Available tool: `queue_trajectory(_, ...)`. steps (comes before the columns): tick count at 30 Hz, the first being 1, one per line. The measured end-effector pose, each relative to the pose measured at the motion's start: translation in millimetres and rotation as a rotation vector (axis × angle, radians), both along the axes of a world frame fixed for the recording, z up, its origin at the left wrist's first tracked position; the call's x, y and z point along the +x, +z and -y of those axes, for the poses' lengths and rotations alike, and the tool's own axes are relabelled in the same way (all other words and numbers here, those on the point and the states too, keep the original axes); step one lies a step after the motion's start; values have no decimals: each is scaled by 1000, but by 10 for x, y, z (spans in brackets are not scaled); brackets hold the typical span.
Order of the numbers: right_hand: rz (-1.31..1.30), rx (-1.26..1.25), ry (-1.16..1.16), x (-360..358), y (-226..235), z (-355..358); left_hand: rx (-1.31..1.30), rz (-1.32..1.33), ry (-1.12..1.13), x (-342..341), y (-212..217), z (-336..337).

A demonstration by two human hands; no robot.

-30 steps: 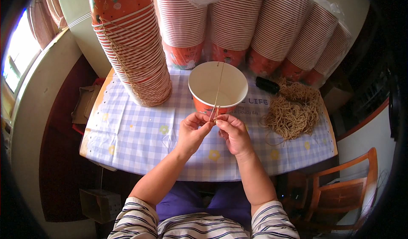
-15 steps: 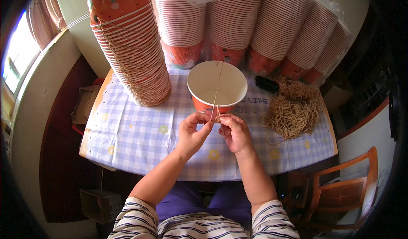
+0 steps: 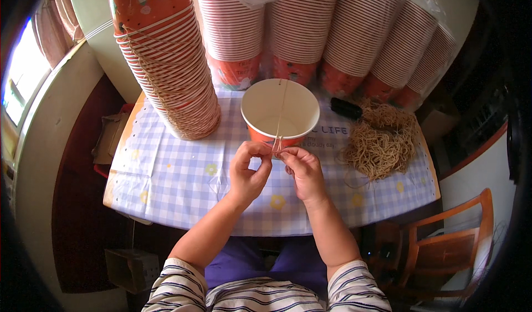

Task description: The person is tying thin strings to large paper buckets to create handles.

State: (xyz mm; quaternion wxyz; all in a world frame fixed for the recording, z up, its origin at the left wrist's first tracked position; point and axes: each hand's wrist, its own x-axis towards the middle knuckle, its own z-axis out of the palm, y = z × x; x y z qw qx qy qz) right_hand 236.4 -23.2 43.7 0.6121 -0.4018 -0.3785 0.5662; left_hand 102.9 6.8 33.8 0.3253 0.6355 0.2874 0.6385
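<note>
An orange paper bucket (image 3: 280, 109) with a white inside stands upright at the middle of the table. A thin tan string (image 3: 281, 108) runs from its far rim across the opening to the near rim. Just in front of that rim, my left hand (image 3: 249, 170) pinches the string between thumb and forefinger. Close beside it, my right hand (image 3: 303, 170) also pinches the string, with the fingertips of both hands nearly touching. Loops of string show between them; the exact shape of the knot is too small to tell.
A tall stack of strung orange buckets (image 3: 172, 73) leans at the left. Several plastic-wrapped bucket stacks (image 3: 299, 29) line the back. A heap of tan strings (image 3: 379, 148) lies at the right beside a black object (image 3: 346, 108). A wooden chair (image 3: 449, 245) stands at the lower right.
Both hands have shifted slightly up and left at the near rim, still pinching the string. The bucket shows a little further left in the view.
</note>
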Motion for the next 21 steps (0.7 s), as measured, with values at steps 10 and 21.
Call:
queue_trajectory(10,92,151,-37,-7,2,-2,-140,21,-102,41,197,53)
queue_trajectory(21,-52,-27,-37,30,-9,-26,-25,-26,-108,-10,21,-58)
